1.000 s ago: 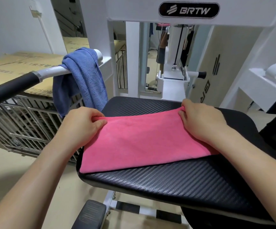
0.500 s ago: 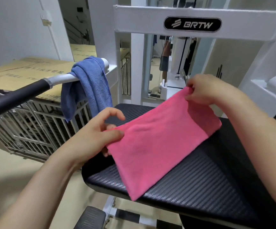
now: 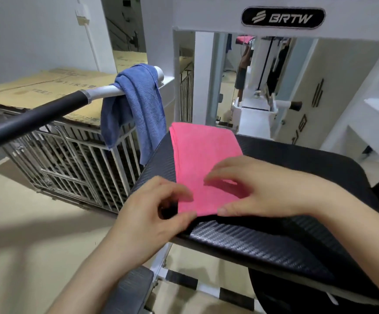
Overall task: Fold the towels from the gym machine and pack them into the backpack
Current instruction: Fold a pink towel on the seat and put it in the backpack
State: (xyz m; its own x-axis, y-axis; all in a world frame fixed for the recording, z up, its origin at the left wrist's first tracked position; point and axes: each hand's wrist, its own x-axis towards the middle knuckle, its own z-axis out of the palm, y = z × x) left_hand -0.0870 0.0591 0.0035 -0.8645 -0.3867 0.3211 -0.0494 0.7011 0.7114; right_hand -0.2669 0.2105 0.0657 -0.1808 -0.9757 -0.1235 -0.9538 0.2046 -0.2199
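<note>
pink folded towel (image 3: 203,155) lies flat on the black carbon-weave machine pad (image 3: 274,243). right hand (image 3: 258,191) rests on its near end, fingers loosely spread. left hand (image 3: 152,214) curls at the near-left corner; too blurred to tell if it pinches. crumpled blue towel (image 3: 138,105) hangs over the silver handlebar (image 3: 102,91).

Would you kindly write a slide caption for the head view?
Left hand and right hand at the folded pink towel's near edge on the black pad.

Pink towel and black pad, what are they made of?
The pink towel looks like soft cloth, maybe microfibre: it has a matte, fuzzy surface and limp folded edges. The pad is probably vinyl or faux leather: it has a glossy carbon-weave pattern that catches the light.
</note>
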